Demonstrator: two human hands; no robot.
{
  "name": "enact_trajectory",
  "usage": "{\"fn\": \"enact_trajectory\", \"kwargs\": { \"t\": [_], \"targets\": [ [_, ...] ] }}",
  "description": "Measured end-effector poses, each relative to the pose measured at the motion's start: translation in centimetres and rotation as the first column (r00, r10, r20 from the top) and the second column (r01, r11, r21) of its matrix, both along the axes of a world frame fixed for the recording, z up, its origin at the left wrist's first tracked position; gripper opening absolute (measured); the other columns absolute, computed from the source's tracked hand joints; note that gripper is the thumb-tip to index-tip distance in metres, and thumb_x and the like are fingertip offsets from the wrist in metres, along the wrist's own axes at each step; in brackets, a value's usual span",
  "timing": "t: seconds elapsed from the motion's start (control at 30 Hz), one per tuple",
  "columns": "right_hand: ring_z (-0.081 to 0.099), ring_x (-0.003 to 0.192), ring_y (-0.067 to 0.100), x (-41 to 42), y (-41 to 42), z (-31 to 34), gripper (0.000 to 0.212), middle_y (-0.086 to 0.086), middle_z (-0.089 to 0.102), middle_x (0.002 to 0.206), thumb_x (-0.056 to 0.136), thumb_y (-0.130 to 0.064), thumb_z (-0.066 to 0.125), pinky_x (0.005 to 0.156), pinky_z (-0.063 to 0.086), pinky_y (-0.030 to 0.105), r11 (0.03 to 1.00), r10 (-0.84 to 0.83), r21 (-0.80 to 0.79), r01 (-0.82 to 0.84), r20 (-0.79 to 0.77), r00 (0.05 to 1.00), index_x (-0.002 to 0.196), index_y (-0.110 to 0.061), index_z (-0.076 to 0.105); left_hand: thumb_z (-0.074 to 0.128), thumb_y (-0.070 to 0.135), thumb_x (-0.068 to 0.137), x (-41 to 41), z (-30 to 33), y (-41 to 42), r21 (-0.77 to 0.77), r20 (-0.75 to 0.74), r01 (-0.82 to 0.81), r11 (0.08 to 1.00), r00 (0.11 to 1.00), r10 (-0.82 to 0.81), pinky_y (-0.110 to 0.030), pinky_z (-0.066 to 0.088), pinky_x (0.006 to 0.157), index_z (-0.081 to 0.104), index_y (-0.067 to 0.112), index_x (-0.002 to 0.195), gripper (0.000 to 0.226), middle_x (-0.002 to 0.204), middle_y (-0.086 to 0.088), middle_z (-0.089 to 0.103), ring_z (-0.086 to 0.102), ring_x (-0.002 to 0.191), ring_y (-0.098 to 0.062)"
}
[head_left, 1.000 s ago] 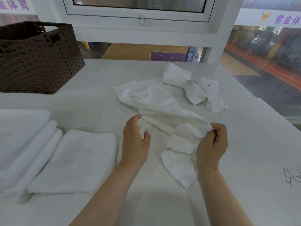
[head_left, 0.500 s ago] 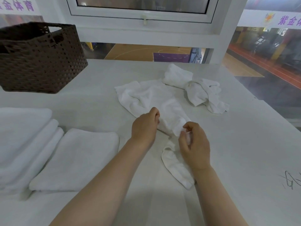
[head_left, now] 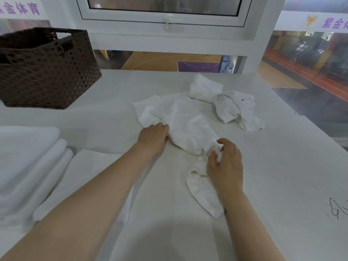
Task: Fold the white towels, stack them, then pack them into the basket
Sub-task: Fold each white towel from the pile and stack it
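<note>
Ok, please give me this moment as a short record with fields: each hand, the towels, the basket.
left hand: grips an edge of the unfolded towel
right hand: fingers curled round the same towel nearer the person
crumpled towel: lies beyond it on the table, untouched
folded towels: lie at the left, side by side
basket: brown, woven, far left on the table; inside not visible

The white table bears a dark woven basket at its far left, folded white towels at near left, a rumpled towel in the middle, another crumpled one just behind, and scribbled pen marks near right.
</note>
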State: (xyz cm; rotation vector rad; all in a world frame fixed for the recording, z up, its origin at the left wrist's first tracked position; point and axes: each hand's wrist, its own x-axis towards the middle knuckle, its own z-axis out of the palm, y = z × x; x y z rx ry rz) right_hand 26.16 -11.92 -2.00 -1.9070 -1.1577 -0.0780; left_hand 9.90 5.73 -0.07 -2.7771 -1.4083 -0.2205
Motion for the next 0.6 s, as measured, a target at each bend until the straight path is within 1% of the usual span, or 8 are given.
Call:
{"fn": "enact_trajectory", "kwargs": {
  "t": [0.1, 0.2, 0.27, 0.33, 0.37, 0.47, 0.53, 0.6],
  "targets": [
    [0.043, 0.093, 0.014, -0.1, 0.2, -0.3, 0.04, -0.009, 0.05, 0.098, 0.089, -0.033, 0.066, 0.081, 0.04, 0.028, 0.996, 0.093, -0.013, -0.092, 0.097, 0.991, 0.124, -0.018, 0.056, 0.04, 0.041, 0.102, 1.0, 1.4, -2.6, -0.127, 0.048, 0.061, 0.99, 0.997, -0.055, -0.035, 0.033, 0.061, 0.04, 0.016, 0.094, 0.026, 0.092, -0.004, 0.054, 0.051, 0.077, -0.023],
    [0.036, 0.092, 0.009, 0.0, 0.3, -0.7, 0.057, -0.009, 0.051, 0.103, 0.083, -0.039, 0.071, 0.084, 0.039, 0.027, 0.977, 0.202, -0.096, -0.188, 0.165, 0.965, 0.135, -0.024, 0.053, 0.043, 0.042, 0.101, 2.1, 2.9, -6.7, -0.285, 0.184, 0.223, 0.932, 0.967, -0.175, -0.036, 0.034, 0.059, 0.041, 0.02, 0.094, 0.023, 0.079, 0.004, 0.051, 0.049, 0.07, -0.019],
    [0.037, 0.09, 0.01, 0.3, 0.3, -0.9, 0.052, -0.008, 0.054, 0.103, 0.081, -0.032, 0.072, 0.083, 0.042, 0.029, 0.979, 0.193, -0.098, -0.18, 0.145, 0.97, 0.131, -0.028, 0.056, 0.045, 0.035, 0.099, 2.0, 3.1, -8.5, -0.317, 0.294, 0.313, 0.895, 0.93, -0.221, -0.036, 0.041, 0.062, 0.044, 0.024, 0.095, 0.013, 0.081, 0.006, 0.056, 0.054, 0.074, -0.017],
    [0.039, 0.089, 0.012, 0.5, 0.2, -1.0, 0.034, -0.008, 0.055, 0.099, 0.083, -0.027, 0.069, 0.079, 0.045, 0.032, 0.989, 0.142, -0.062, -0.136, 0.112, 0.984, 0.116, -0.027, 0.063, 0.049, 0.032, 0.097, 0.8, 2.7, -8.5, -0.345, 0.336, 0.323, 0.881, 0.919, -0.205, -0.037, 0.05, 0.076, 0.051, 0.029, 0.106, 0.009, 0.1, 0.008, 0.063, 0.059, 0.09, -0.016],
    [0.04, 0.089, 0.013, 0.6, 0.3, -1.1, 0.024, -0.007, 0.055, 0.096, 0.084, -0.026, 0.067, 0.077, 0.045, 0.033, 0.992, 0.118, -0.045, -0.114, 0.098, 0.988, 0.108, -0.025, 0.066, 0.052, 0.031, 0.095, -0.2, 2.4, -8.0, -0.352, 0.296, 0.29, 0.89, 0.937, -0.188, -0.038, 0.049, 0.084, 0.053, 0.029, 0.115, 0.02, 0.113, 0.008, 0.061, 0.058, 0.102, -0.016],
    [0.043, 0.088, 0.015, 0.8, 0.4, -1.3, 0.014, -0.004, 0.057, 0.094, 0.088, -0.026, 0.063, 0.073, 0.043, 0.031, 0.997, 0.073, -0.035, -0.071, 0.065, 0.995, 0.1, -0.022, 0.068, 0.055, 0.023, 0.09, -3.9, 1.7, -5.8, -0.349, -0.015, 0.075, 0.934, 0.996, -0.086, -0.04, 0.039, 0.103, 0.042, 0.023, 0.137, 0.048, 0.143, 0.0, 0.042, 0.04, 0.132, -0.024],
    [0.043, 0.087, 0.016, 0.8, 0.5, -1.4, 0.013, -0.003, 0.058, 0.094, 0.088, -0.024, 0.063, 0.073, 0.043, 0.03, 0.998, 0.049, -0.03, -0.048, 0.052, 0.997, 0.1, -0.021, 0.068, 0.054, 0.02, 0.089, -6.4, 1.5, -4.0, -0.344, -0.169, -0.079, 0.935, 0.985, 0.021, -0.04, 0.035, 0.105, 0.037, 0.022, 0.138, 0.052, 0.148, -0.002, 0.033, 0.033, 0.136, -0.027],
    [0.044, 0.087, 0.016, 0.8, 0.6, -1.4, 0.012, -0.003, 0.058, 0.093, 0.088, -0.023, 0.063, 0.073, 0.043, 0.031, 0.999, 0.04, -0.031, -0.038, 0.047, 0.998, 0.1, -0.021, 0.067, 0.052, 0.022, 0.091, -8.3, 1.3, -2.2, -0.366, -0.213, -0.188, 0.912, 0.97, 0.114, -0.04, 0.035, 0.105, 0.033, 0.02, 0.141, 0.053, 0.152, -0.004, 0.028, 0.033, 0.136, -0.028]
  ]
}}
